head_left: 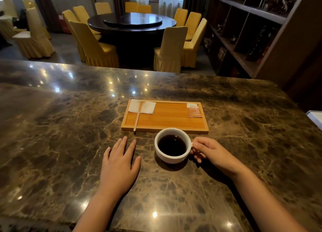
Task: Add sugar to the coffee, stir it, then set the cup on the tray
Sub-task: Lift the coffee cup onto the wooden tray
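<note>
A white cup (171, 157) full of dark coffee stands on the marble counter, just in front of the wooden tray (165, 122). My right hand (210, 151) pinches the cup's handle on its right side. My left hand (120, 163) lies flat on the counter to the left of the cup, fingers spread, holding nothing. On the tray an orange sugar packet (194, 110) lies in the far right corner. A wooden stir stick (137, 117) rests across a white napkin (142, 106) at the far left, its near end over the tray's rim.
The dark marble counter (69, 136) stretches wide on both sides and ends at a far edge. A dark shelf unit (257, 31) rises at the right. Beyond the counter stand a round table (132, 22) and yellow-covered chairs (92, 45).
</note>
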Demonstrator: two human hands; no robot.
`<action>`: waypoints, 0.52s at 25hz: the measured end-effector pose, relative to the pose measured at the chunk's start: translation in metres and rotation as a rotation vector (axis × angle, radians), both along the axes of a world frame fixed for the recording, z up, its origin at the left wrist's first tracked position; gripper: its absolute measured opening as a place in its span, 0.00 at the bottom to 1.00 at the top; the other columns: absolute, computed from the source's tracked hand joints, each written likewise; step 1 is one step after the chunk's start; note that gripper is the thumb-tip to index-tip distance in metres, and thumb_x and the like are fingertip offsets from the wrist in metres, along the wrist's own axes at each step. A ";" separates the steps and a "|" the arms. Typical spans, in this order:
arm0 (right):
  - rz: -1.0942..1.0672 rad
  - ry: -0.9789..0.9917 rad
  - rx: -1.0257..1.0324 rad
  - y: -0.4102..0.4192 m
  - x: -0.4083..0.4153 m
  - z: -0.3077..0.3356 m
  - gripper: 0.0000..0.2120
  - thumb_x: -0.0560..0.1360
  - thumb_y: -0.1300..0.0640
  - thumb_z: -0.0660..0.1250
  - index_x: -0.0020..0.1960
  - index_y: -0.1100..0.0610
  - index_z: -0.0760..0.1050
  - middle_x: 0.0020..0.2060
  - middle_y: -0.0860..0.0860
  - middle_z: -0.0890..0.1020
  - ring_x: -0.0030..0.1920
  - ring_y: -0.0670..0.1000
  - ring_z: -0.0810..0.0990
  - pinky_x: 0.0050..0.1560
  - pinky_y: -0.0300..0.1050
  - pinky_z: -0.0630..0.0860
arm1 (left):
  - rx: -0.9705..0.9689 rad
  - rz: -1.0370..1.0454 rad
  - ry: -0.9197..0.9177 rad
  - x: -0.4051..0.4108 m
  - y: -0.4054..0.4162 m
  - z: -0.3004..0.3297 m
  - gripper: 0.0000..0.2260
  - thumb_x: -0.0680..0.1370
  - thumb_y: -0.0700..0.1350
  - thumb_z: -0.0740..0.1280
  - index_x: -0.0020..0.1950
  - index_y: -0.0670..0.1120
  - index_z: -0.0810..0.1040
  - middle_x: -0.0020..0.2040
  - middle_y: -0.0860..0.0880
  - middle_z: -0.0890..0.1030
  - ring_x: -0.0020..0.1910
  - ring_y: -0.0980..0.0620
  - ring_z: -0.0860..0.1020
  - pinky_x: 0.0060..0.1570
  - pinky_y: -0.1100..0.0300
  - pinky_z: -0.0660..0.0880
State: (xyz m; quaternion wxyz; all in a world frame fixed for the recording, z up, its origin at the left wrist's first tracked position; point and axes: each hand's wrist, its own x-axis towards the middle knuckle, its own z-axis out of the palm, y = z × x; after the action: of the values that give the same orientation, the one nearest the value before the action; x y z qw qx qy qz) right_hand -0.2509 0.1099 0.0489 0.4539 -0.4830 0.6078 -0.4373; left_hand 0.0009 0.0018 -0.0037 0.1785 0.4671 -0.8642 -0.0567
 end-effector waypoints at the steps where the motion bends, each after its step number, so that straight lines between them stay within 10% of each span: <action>1: -0.009 -0.021 0.001 0.001 -0.001 0.001 0.14 0.79 0.60 0.57 0.37 0.56 0.76 0.29 0.46 0.78 0.29 0.45 0.74 0.32 0.37 0.75 | 0.002 0.000 0.002 0.000 0.000 0.000 0.27 0.74 0.59 0.47 0.70 0.51 0.62 0.71 0.45 0.62 0.70 0.49 0.55 0.66 0.46 0.51; 13: -0.110 -0.072 -0.062 -0.055 -0.048 0.042 0.12 0.80 0.59 0.56 0.41 0.59 0.75 0.32 0.49 0.78 0.30 0.45 0.74 0.32 0.33 0.74 | -0.019 0.004 0.020 0.000 0.001 -0.001 0.25 0.74 0.58 0.50 0.68 0.49 0.66 0.69 0.43 0.66 0.68 0.48 0.60 0.64 0.46 0.53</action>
State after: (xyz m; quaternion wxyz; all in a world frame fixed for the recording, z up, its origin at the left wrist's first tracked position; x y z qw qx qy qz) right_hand -0.2993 0.0552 0.0911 0.4356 -0.4467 0.6031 -0.4970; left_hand 0.0007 0.0024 -0.0047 0.1918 0.4663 -0.8619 -0.0526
